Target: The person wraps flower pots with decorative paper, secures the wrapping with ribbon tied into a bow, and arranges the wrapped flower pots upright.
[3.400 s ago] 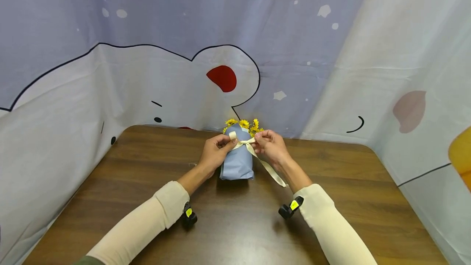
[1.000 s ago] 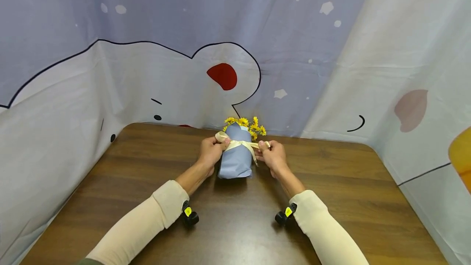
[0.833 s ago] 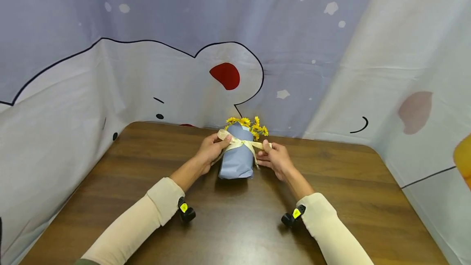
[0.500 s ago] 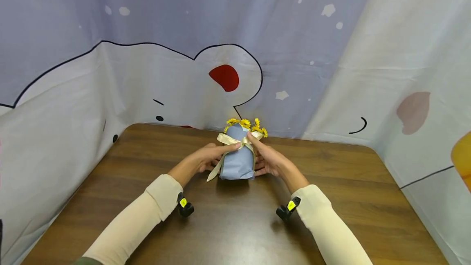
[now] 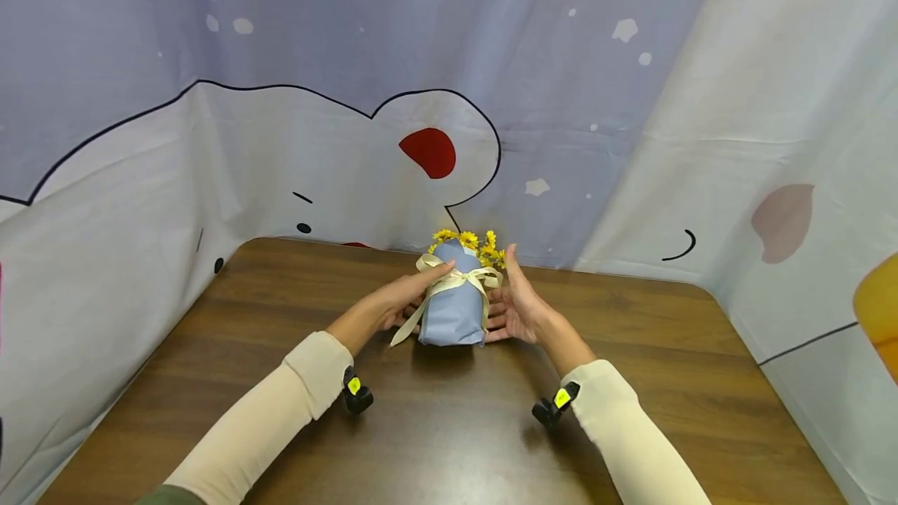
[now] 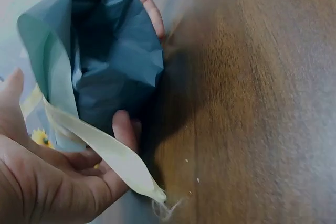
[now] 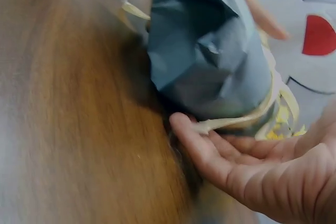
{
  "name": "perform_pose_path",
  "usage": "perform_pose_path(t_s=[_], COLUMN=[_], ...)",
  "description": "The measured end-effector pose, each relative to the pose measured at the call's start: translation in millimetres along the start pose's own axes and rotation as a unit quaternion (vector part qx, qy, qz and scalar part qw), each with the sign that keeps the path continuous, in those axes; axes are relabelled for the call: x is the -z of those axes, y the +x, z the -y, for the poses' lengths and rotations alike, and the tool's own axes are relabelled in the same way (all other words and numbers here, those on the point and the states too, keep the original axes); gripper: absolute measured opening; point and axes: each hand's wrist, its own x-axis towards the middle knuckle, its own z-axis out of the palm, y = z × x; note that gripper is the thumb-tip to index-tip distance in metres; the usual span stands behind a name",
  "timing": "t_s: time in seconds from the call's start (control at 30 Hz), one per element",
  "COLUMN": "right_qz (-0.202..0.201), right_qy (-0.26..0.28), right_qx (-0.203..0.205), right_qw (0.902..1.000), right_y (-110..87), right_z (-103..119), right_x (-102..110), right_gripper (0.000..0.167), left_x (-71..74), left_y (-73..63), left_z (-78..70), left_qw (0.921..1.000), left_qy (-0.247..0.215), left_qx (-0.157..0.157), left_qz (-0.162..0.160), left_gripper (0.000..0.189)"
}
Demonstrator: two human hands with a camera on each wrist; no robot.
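Observation:
A bouquet wrapped in blue-grey paper [image 5: 452, 319] lies near the table's back edge, yellow flowers [image 5: 468, 240] at its far end. Around its middle runs a cream ribbon [image 5: 459, 277] tied in a bow, one tail trailing left. My left hand [image 5: 396, 304] is at the left side, its thumb reaching over the wrap and its fingers low beside it. On the other side my right hand [image 5: 521, 306] stands with straight fingers against or close to the paper, thumb raised. The right wrist view shows a ribbon end [image 7: 210, 125] by the right fingers [image 7: 184, 124].
The brown wooden table [image 5: 449, 427] extends around the bouquet. A printed curtain [image 5: 337, 154] hangs directly behind its back edge. Tiny pale specks [image 6: 187, 160] lie on the wood in the left wrist view.
Both hands pulled the bow's loops outward, then released them. They have come down to the bouquet's sides, and the right thumb has lifted off the bow. A ribbon tail now hangs on the left.

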Motion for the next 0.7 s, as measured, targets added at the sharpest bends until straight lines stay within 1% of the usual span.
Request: perform_pose_path(t_s=[0.07, 0.13, 0.2, 0.23, 0.3, 0.33, 0.4, 0.43, 0.47, 0.5, 0.53, 0.57, 0.63, 0.7], right_qz=[-0.016, -0.03, -0.038, -0.041, -0.044, -0.049, -0.062, -0.073, -0.085, -0.099, -0.112, -0.124, -0.142, -0.156], right_qy=[-0.023, -0.043, -0.058, -0.06, -0.067, -0.074, -0.094, -0.107, -0.126, -0.145, -0.166, -0.184, -0.208, -0.227], right_qx=[0.008, 0.014, 0.022, 0.026, 0.04, 0.054, 0.094, 0.122, 0.155, 0.187, 0.221, 0.251, 0.302, 0.338], right_qw=[0.9996, 0.9985, 0.9974, 0.997, 0.996, 0.9946, 0.9892, 0.9841, 0.9762, 0.9666, 0.9545, 0.9422, 0.9194, 0.9002], right_y=[1.0, 3.2, 5.4, 6.1, 5.7, 5.2, 2.3, 0.5, -1.3, -2.8, -3.8, -5.4, -7.6, -7.9], right_z=[0, 0, 1, 2, 5, 7, 12, 15, 19, 22, 24, 27, 29, 30], right_x=[-7, -14, -19, -21, -22, -22, -22, -21, -20, -19, -18, -18, -16, -15], right_gripper=[0.121, 0.097, 0.072, 0.064, 0.056, 0.054, 0.051, 0.049, 0.046, 0.043, 0.04, 0.037, 0.035, 0.04], left_x=[-3.8, -7.7, -10.9, -11.0, -10.7, -10.6, -9.9, -9.5, -9.1, -8.5, -7.7, -6.6, -4.8, -4.1], left_y=[0.0, 0.2, -0.6, -1.1, -2.3, -3.6, -5.9, -7.1, -8.2, -9.2, -10.2, -10.2, -9.4, -7.8], left_z=[-2.1, -2.7, -3.0, -3.0, -3.5, -4.6, -7.8, -10.0, -12.4, -14.7, -17.0, -18.7, -21.0, -21.5], left_qw=[0.9998, 0.999, 0.9983, 0.9981, 0.9973, 0.9965, 0.9934, 0.9897, 0.9844, 0.9775, 0.9692, 0.9587, 0.9343, 0.9135], left_qy=[0.012, 0.031, 0.034, 0.031, 0.022, 0.016, 0.004, 0.005, 0.011, 0.019, 0.032, 0.05, 0.08, 0.098], left_qx=[-0.012, -0.023, -0.032, -0.035, -0.05, -0.062, -0.091, -0.116, -0.143, -0.174, -0.202, -0.233, -0.294, -0.341], left_qz=[-0.007, -0.025, -0.035, -0.039, -0.049, -0.054, -0.069, -0.084, -0.101, -0.118, -0.137, -0.156, -0.185, -0.2], left_gripper=[0.11, 0.113, 0.109, 0.106, 0.097, 0.091, 0.081, 0.076, 0.071, 0.067, 0.065, 0.065, 0.07, 0.079])
